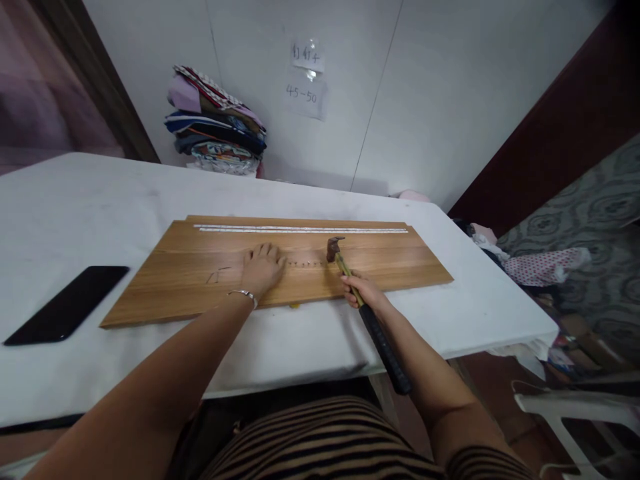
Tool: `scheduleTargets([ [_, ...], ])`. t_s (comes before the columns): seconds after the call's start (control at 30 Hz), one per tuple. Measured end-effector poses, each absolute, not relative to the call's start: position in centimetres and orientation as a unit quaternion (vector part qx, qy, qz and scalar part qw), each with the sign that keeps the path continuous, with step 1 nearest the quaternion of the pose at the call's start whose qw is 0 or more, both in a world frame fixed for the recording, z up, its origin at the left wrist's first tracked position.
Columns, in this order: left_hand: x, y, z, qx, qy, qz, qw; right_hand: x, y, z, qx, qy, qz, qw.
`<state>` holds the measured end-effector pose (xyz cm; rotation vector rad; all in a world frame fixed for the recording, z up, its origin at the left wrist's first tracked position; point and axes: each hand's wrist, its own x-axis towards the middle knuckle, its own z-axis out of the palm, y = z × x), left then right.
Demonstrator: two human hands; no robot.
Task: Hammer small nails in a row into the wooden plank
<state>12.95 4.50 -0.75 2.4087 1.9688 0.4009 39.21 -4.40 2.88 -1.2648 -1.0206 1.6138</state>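
Note:
A long brown wooden board [395, 257] lies across the table, with two thin white strips [300, 230] running along its far side. My left hand [263, 268] rests flat on the board with its fingers stretched out. In my right hand [364, 289] is a claw hammer [336, 249], gripped partway up the handle, its black grip end hanging toward me. The hammer's head is over the board, at the right end of a row of small nails [306, 265]. Several loose nails [219, 274] lie left of my left hand.
A black phone [67, 303] lies on the white-covered table [480, 293] at the left. Folded cloths [217, 123] are stacked against the back wall. Paper notes [307, 80] hang on that wall. A white plastic chair [575, 410] stands at the lower right.

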Motion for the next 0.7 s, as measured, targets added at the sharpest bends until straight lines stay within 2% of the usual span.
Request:
scheduleTargets([
  [0.7, 13.16, 4.29, -0.51, 0.761, 0.634, 0.138, 0.009, 39.19, -4.06, 2.91, -0.500, -0.398, 0.660, 0.395],
])
